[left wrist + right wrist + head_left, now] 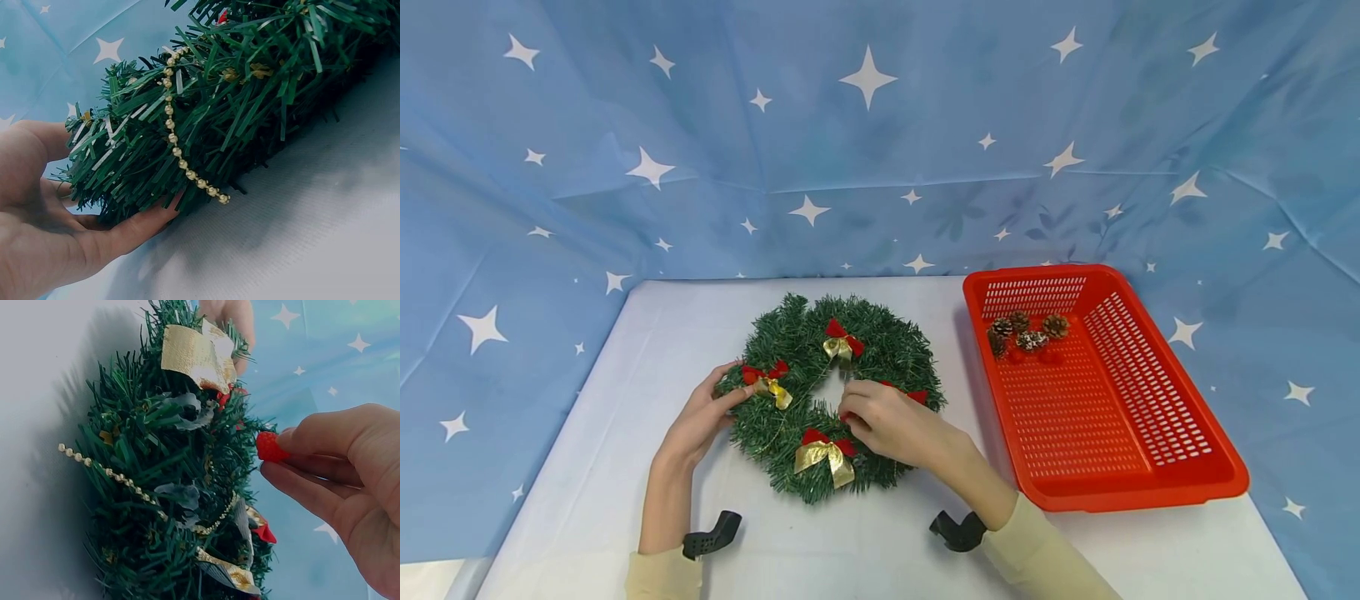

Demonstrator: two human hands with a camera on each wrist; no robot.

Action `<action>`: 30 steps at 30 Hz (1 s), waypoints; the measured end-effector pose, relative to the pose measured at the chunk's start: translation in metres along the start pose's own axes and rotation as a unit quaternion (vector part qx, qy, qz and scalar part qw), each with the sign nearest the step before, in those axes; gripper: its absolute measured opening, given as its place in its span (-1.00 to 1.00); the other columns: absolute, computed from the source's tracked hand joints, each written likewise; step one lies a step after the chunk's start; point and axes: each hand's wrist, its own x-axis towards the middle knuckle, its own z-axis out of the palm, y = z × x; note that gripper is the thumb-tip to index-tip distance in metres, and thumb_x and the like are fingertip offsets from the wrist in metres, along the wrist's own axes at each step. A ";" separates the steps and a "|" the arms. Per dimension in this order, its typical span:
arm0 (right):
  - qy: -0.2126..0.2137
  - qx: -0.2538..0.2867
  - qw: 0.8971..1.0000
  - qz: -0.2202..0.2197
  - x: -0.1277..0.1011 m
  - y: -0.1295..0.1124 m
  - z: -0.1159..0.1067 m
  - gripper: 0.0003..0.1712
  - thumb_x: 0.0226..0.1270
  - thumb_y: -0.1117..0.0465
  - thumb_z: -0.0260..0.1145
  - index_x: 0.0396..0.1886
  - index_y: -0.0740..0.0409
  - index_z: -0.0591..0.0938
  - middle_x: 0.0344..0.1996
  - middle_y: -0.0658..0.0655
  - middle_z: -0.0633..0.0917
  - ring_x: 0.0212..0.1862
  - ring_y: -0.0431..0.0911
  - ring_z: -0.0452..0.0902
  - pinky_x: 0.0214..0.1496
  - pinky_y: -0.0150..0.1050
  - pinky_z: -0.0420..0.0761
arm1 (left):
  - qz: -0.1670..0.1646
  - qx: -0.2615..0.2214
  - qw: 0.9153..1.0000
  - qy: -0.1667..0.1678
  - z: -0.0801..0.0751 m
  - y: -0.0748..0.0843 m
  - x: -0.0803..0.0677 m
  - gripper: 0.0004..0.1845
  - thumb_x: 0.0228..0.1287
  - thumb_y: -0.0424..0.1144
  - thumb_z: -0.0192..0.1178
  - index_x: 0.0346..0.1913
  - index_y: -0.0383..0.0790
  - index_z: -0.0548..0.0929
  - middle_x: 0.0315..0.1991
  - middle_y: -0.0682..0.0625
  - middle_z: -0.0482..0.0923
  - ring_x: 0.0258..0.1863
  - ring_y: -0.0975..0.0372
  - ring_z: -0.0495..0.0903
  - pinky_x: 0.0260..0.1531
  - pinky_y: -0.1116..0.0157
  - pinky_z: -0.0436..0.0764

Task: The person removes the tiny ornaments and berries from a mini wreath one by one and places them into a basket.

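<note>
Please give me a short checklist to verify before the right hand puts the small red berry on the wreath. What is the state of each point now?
1. Berry held: ok. The right hand pinches the red berry at its fingertips.
2. Wreath steadied: ok. The left hand grips the left edge of the wreath.
3. Wreath flat on the table: cannot tell; the left edge may be lifted.
4. Berry close to the greenery: ok, beside the inner edge, apart from it.
5. Bead chain out of the way: cannot tell.
6. More pieces ready: ok. Pine cones lie in the red basket.
</note>
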 end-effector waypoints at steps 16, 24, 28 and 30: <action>0.030 -0.018 0.999 0.029 -0.011 -0.001 -0.016 -0.87 0.30 0.43 0.44 -0.18 0.23 0.77 -0.15 0.08 0.74 -0.11 -0.13 0.70 -0.06 -0.43 0.65 | -0.001 0.008 1.000 -0.002 0.000 0.000 0.000 -0.24 0.59 -0.08 0.13 0.66 -0.10 0.03 0.37 -0.18 0.25 0.10 0.28 0.41 -0.04 0.30 0.49; 0.055 -0.037 0.997 0.027 -0.017 -0.002 -0.024 -0.87 0.28 0.43 0.45 -0.21 0.21 0.77 -0.17 0.07 0.73 -0.13 -0.13 0.69 -0.09 -0.40 0.67 | 0.001 0.015 1.000 0.002 -0.001 0.000 0.000 -0.22 0.57 -0.04 0.15 0.66 -0.09 0.02 0.47 -0.23 0.17 0.23 0.20 0.37 0.07 0.22 0.49; 0.065 -0.039 0.997 0.021 -0.020 0.000 -0.025 -0.87 0.26 0.45 0.46 -0.22 0.21 0.76 -0.18 0.07 0.72 -0.15 -0.13 0.69 -0.12 -0.41 0.67 | 0.002 0.016 1.000 0.003 -0.001 0.000 0.000 -0.21 0.57 -0.02 0.15 0.66 -0.10 0.01 0.48 -0.25 0.14 0.27 0.16 0.36 0.09 0.20 0.48; 0.068 -0.037 0.997 0.022 -0.022 0.000 -0.027 -0.85 0.25 0.45 0.47 -0.22 0.22 0.76 -0.18 0.08 0.72 -0.14 -0.13 0.68 -0.12 -0.41 0.67 | 0.000 0.015 1.000 0.003 -0.001 -0.001 0.000 -0.21 0.57 -0.03 0.15 0.66 -0.09 0.01 0.48 -0.24 0.12 0.26 0.16 0.37 0.09 0.19 0.48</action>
